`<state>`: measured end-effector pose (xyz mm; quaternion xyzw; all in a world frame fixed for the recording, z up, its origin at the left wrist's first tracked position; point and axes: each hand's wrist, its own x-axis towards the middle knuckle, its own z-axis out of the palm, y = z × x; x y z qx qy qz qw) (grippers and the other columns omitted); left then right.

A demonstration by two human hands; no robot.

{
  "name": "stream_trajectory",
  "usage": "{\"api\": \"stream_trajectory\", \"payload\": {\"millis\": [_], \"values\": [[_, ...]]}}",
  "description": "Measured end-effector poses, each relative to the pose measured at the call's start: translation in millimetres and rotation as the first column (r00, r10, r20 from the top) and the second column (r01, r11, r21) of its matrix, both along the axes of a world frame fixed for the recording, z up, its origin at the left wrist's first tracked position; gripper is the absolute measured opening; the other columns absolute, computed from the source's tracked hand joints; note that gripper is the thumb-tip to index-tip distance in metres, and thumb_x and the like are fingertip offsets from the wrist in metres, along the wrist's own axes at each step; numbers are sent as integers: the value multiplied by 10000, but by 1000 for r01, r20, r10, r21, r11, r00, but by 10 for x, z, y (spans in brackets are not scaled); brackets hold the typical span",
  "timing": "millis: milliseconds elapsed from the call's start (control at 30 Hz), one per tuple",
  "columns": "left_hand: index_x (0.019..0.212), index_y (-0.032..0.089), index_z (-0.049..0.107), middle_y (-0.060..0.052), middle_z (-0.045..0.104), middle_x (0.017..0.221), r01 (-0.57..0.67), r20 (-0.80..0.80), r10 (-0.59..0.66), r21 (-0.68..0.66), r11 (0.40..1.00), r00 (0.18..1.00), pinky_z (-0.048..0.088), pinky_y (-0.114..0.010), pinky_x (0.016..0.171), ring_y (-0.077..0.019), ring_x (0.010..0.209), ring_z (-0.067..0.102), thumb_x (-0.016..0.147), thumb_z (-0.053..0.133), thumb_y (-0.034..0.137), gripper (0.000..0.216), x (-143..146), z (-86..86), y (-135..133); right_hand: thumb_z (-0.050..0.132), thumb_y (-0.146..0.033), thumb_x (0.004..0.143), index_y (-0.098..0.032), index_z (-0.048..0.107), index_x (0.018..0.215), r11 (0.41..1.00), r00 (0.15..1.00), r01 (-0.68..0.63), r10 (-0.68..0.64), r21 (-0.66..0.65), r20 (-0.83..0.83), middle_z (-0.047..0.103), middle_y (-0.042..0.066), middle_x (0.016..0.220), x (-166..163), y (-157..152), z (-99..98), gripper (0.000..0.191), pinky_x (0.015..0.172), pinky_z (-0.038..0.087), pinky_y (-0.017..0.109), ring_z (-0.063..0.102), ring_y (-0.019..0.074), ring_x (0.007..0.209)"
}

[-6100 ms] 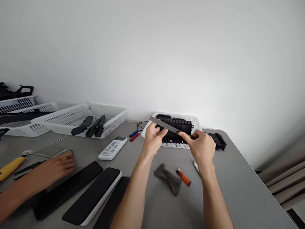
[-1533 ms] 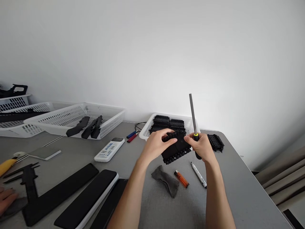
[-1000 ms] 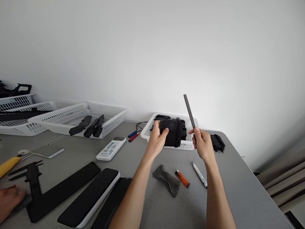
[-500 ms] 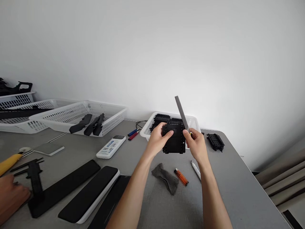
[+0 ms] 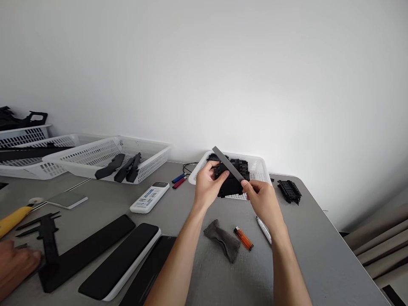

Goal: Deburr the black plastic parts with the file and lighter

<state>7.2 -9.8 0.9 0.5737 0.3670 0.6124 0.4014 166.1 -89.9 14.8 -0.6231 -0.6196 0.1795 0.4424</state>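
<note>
Head view, from the near part of the grey table [image 5: 318, 255] to the wall. Foreground, left: a co-worker's hand [image 5: 19, 263], its grip not discernible, is near a black caliper [image 5: 47, 236]; farther right lies a white slab with a black top [image 5: 123, 259]. Foreground, centre: a crumpled grey cloth [image 5: 223, 240], an orange lighter [image 5: 244, 239] and a white pen [image 5: 263, 228], the last partly hidden behind the right forearm [image 5: 288, 263]. Middle ground: the left hand [image 5: 206, 187] grasps a black toothed part [image 5: 230, 188], raised in front of a white perforated basket [image 5: 259, 165]. The right hand [image 5: 264, 199] grips a flat grey file [image 5: 227, 163], whose blade slants up and leftward across the part; whether the two touch cannot be told. Right of the hands, a ridged black piece [image 5: 289, 191] rests on the table. Background: the basket, containing further black pieces [image 5: 212, 157], stands near the pale wall [image 5: 204, 76].
</note>
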Motion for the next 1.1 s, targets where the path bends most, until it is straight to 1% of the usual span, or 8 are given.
{"api": "stream_trajectory", "payload": {"millis": [167, 233, 400, 500, 567, 700, 900, 1100], "values": [[1029, 156, 659, -61, 767, 869, 32, 56, -30, -24, 999, 998, 522, -283, 705, -216, 796, 716, 686, 787, 300, 393, -40, 17, 6, 481, -549, 961, -209, 559, 626, 989, 980, 128, -137, 72, 145, 494, -20, 530, -137, 10, -17, 484, 541, 232, 269, 340, 129, 533], [1017, 160, 665, -48, 764, 841, 40, 75, -38, -34, 999, 996, 521, -271, 686, -208, 777, 715, 673, 797, 287, 391, -48, 27, -4, 468, -550, 968, -210, 526, 609, 988, 977, 130, -141, 77, 162, 464, -24, 508, -159, 5, -16, 498, 536, 222, 270, 312, 127, 521], [900, 175, 663, 8, 728, 722, 63, 107, -58, -37, 997, 993, 486, -211, 615, -157, 677, 680, 606, 841, 223, 347, -43, 58, -34, 457, -550, 971, -215, 504, 610, 993, 981, 109, -114, 44, 154, 470, -25, 516, -220, -33, -1, 495, 523, 220, 267, 292, 126, 505], [890, 177, 663, 21, 717, 705, 76, 139, -71, -33, 997, 988, 488, -205, 625, -146, 666, 671, 592, 846, 211, 351, -35, 62, -36, 467, -546, 965, -217, 428, 587, 990, 981, 134, -137, 33, 138, 414, -37, 495, -251, -56, 11, 503, 512, 209, 270, 234, 128, 508], [894, 177, 669, 21, 720, 716, 69, 142, -64, -29, 997, 988, 488, -204, 630, -144, 673, 672, 585, 849, 209, 359, -32, 60, -34, 472, -548, 961, -217, 410, 585, 989, 982, 141, -144, 33, 125, 406, -37, 496, -260, -60, 13, 505, 512, 211, 270, 235, 130, 517], [901, 177, 674, 15, 727, 719, 59, 128, -53, -50, 997, 990, 503, -223, 636, -160, 682, 684, 587, 846, 233, 362, -36, 58, -40, 462, -551, 963, -217, 457, 598, 991, 987, 133, -136, 31, 91, 427, -35, 496, -253, -46, 0, 495, 512, 218, 269, 280, 128, 509], [962, 173, 667, -20, 758, 778, 32, 87, -27, -67, 997, 996, 534, -261, 650, -182, 694, 703, 645, 805, 286, 364, -66, 75, -55, 428, -554, 976, -210, 491, 603, 994, 994, 107, -108, 32, 28, 532, -4, 529, -238, -46, -8, 512, 514, 228, 276, 384, 129, 505], [921, 188, 666, -2, 722, 682, 18, 76, -15, -41, 999, 997, 544, -275, 629, -206, 684, 707, 616, 826, 292, 361, -52, 92, -61, 414, -581, 974, -204, 549, 643, 999, 999, 38, -38, 4, -10, 536, -3, 541, -245, -58, -8, 519, 509, 221, 284, 407, 131, 496]]}}
